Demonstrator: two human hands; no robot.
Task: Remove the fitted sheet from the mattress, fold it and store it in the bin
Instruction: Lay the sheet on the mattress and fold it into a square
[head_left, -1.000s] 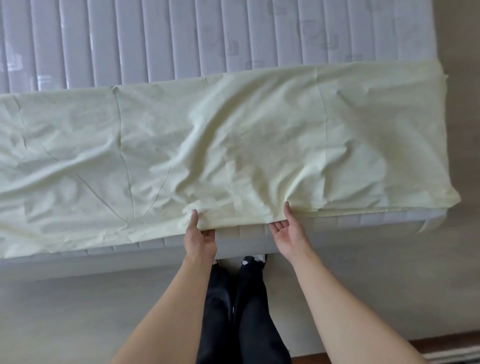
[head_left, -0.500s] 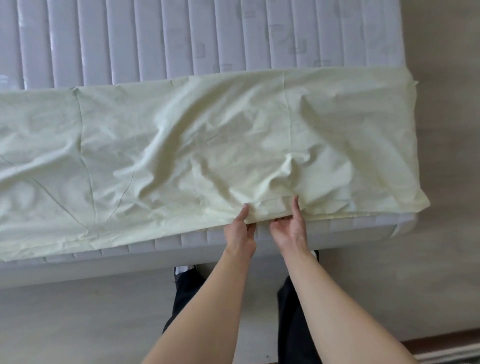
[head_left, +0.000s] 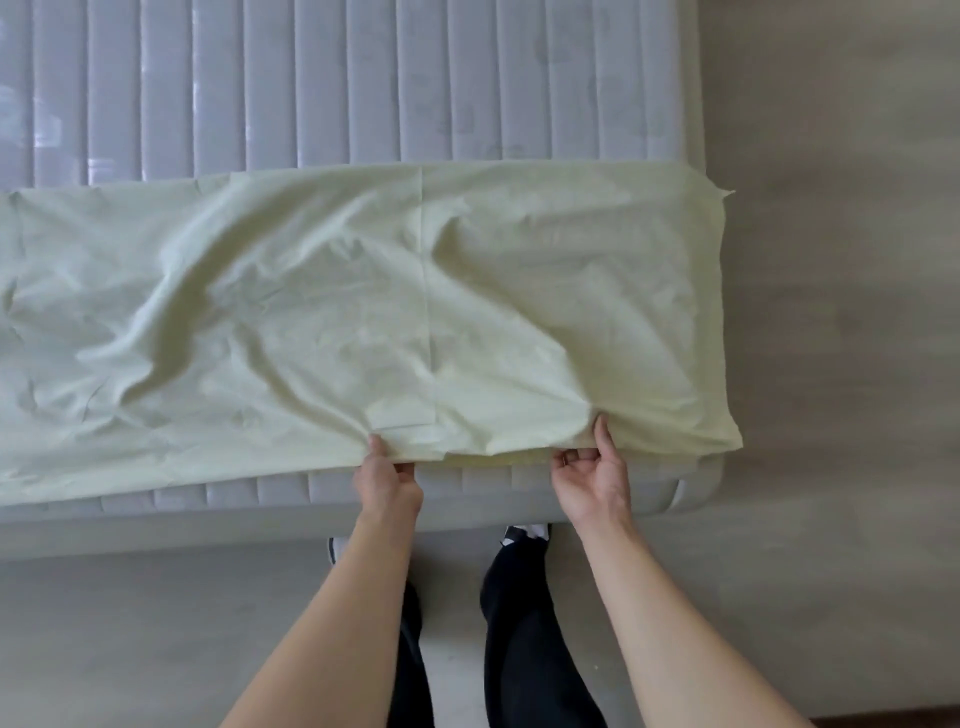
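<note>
The sheet (head_left: 363, 322), pale yellow-green and creased, lies off its corners as a long folded band across the near half of the mattress (head_left: 363, 83). Its far edge runs straight across the ribbed grey top, and its near edge stops just short of the mattress's near side, where a strip of quilted grey shows. On the right the sheet reaches the mattress's right edge and a small corner of cloth pokes out past it over the floor (head_left: 841, 312); on the left the band runs out of view. The left hand (head_left: 387, 480) pinches the near edge of the sheet, thumb on top of the cloth and fingers curled under it. The right hand (head_left: 592, 480) grips the same edge further right, thumb pressed onto the top layer and fingers curled beneath, with folds of cloth fanning away from the thumb. The two hands are well apart along the edge, and the cloth between them sags in a shallow arc. A seam or crease line runs from the far edge toward the near edge, ending near the left hand. Below the mattress side, the person's legs (head_left: 519, 623) in dark trousers stand on the floor between the forearms.
</note>
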